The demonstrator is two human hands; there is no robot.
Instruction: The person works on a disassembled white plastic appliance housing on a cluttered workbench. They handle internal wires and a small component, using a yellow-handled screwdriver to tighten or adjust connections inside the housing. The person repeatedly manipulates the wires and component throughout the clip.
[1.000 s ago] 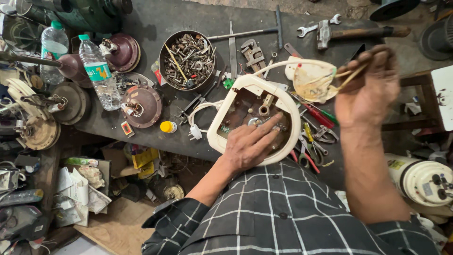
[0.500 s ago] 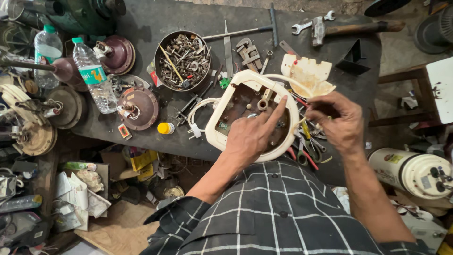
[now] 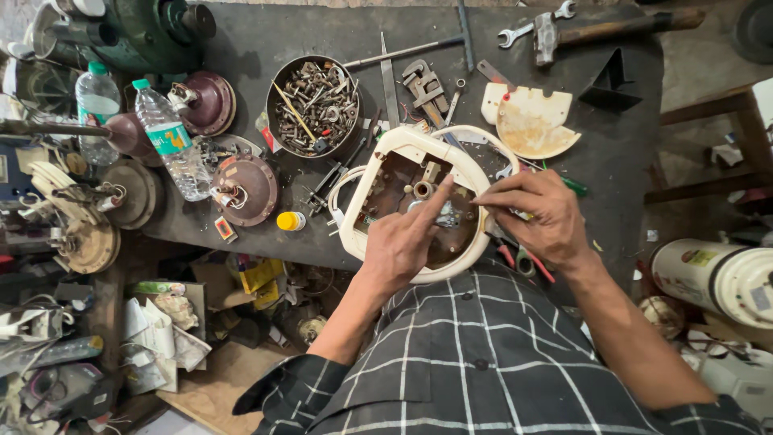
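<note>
The left hand [image 3: 400,246] rests in the cream housing [image 3: 359,211] at the bench's [image 3: 266,48] near edge, forefinger out, hiding its nearer parts. The right hand [image 3: 539,213] pinches something too small to make out. Farther left, a round tin [image 3: 314,105] holds screws and bolts.

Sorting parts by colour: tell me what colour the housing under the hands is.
Cream outside, brown inside, in the head view: housing.

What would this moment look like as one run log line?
left hand: forefinger pointing inside cream housing | right hand: fingertips pinched at housing rim | bowl of screws behind
</note>
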